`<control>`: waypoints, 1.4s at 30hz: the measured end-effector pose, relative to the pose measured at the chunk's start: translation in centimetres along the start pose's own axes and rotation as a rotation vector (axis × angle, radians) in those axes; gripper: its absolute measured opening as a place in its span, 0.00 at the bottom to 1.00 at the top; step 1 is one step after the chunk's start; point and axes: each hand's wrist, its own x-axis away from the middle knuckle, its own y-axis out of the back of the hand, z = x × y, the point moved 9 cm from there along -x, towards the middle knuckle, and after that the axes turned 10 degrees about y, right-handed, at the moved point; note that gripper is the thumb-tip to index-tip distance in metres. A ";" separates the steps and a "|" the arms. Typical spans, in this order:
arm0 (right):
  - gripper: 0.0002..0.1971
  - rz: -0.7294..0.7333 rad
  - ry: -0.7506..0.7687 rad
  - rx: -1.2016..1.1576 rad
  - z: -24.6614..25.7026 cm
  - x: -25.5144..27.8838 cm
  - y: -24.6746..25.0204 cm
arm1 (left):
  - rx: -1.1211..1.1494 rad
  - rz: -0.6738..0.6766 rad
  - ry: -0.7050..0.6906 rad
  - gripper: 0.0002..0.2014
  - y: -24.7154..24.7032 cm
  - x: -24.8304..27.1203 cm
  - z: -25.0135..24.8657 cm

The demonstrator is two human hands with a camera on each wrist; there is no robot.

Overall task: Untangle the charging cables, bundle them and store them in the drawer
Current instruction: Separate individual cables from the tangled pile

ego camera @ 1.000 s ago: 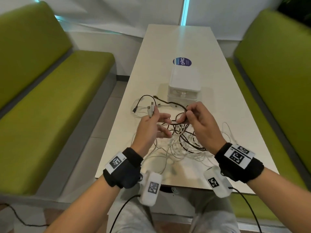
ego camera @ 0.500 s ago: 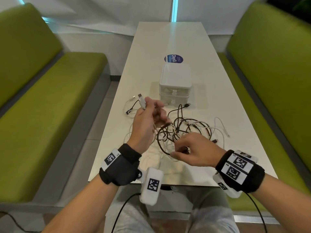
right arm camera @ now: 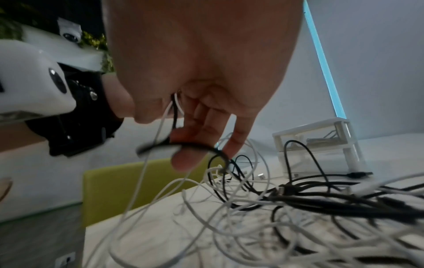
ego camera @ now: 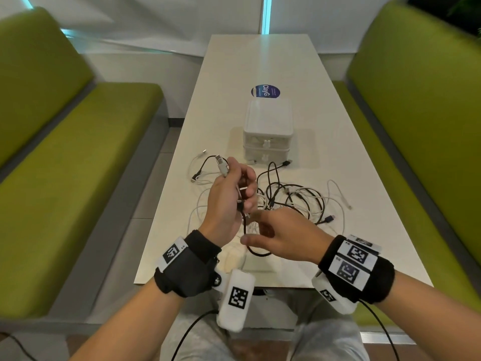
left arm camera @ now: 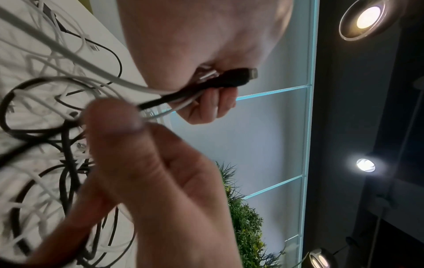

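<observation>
A tangle of black and white charging cables [ego camera: 294, 201] lies on the white table [ego camera: 260, 61]. My left hand [ego camera: 242, 194] is raised above it and grips several cable ends, with a black plug [left arm camera: 238, 78] and a grey plug [ego camera: 221, 165] sticking out of the fist. Just below it, my right hand [ego camera: 253, 230] pinches a black cable [right arm camera: 213, 150] between thumb and fingers. A loop of that cable [ego camera: 257, 252] hangs under the right hand. The white drawer unit [ego camera: 268, 131] stands behind the tangle with both drawers closed.
Green benches [ego camera: 65, 165] run along both sides of the narrow table. A round blue sticker [ego camera: 266, 91] lies behind the drawer unit. Loose cable ends reach left [ego camera: 203, 153] and right [ego camera: 346, 201] of the pile.
My right hand has come down from beside the left hand toward the near table edge, drawing the black cable out of the tangle. The left hand keeps its hold on the cable ends.
</observation>
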 end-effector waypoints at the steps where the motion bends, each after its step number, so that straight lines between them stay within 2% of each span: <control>1: 0.14 -0.056 -0.008 -0.023 0.2 0.0 0.3 | -0.001 0.004 0.000 0.24 -0.2 0.1 0.0; 2: 0.12 -0.121 -0.029 -0.045 0.2 0.0 0.7 | -0.005 0.008 -0.004 0.24 -0.3 0.2 -0.1; 4: 0.15 -0.218 -0.086 -0.039 0.0 0.4 1.2 | -0.001 0.015 -0.021 0.24 -0.3 0.3 -0.3; 6: 0.20 -0.252 -0.119 0.010 -0.1 0.6 1.2 | 0.019 0.022 -0.023 0.24 -0.2 0.3 -0.4; 8: 0.20 -0.265 -0.130 -0.030 -0.1 0.6 1.1 | 0.049 0.026 -0.019 0.23 0.0 0.3 -0.3; 12: 0.13 -0.193 -0.144 -0.675 -0.1 0.4 -0.9 | 0.080 0.033 -0.023 0.23 -0.1 0.3 -0.2; 14: 0.11 -0.177 -0.133 -0.771 0.1 0.5 -0.9 | 0.063 0.014 -0.037 0.23 0.0 0.4 -0.4; 17: 0.12 -0.239 -0.086 -0.685 -0.1 0.9 0.2 | 0.021 -0.041 -0.068 0.23 0.8 0.3 -0.7; 20: 0.15 -0.401 -0.071 -0.520 -0.7 1.6 1.8 | 0.000 -0.058 -0.087 0.25 1.4 0.1 -0.6; 23: 0.17 -0.519 -0.074 -0.414 -0.8 1.8 2.8 | -0.133 -0.044 -0.077 0.26 0.9 0.2 0.1; 28: 0.20 -0.503 -0.035 -0.325 -0.3 0.8 3.0 | -0.301 -0.013 -0.094 0.27 0.1 0.2 1.1; 32: 0.12 -0.461 0.081 -0.200 1.2 0.1 2.4 | -0.305 -0.025 -0.098 0.25 0.0 0.4 0.9; 36: 0.13 -0.446 0.055 -0.276 1.1 -0.3 2.1 | -0.363 -0.029 -0.072 0.27 -0.1 0.7 0.9; 39: 0.10 -0.365 0.037 -0.317 1.2 -0.6 1.8 | -0.428 0.005 -0.041 0.31 -0.3 1.0 1.2; 42: 0.12 -0.322 0.028 -0.311 1.2 -0.5 1.7 | -0.429 0.018 -0.040 0.33 -0.3 0.9 1.1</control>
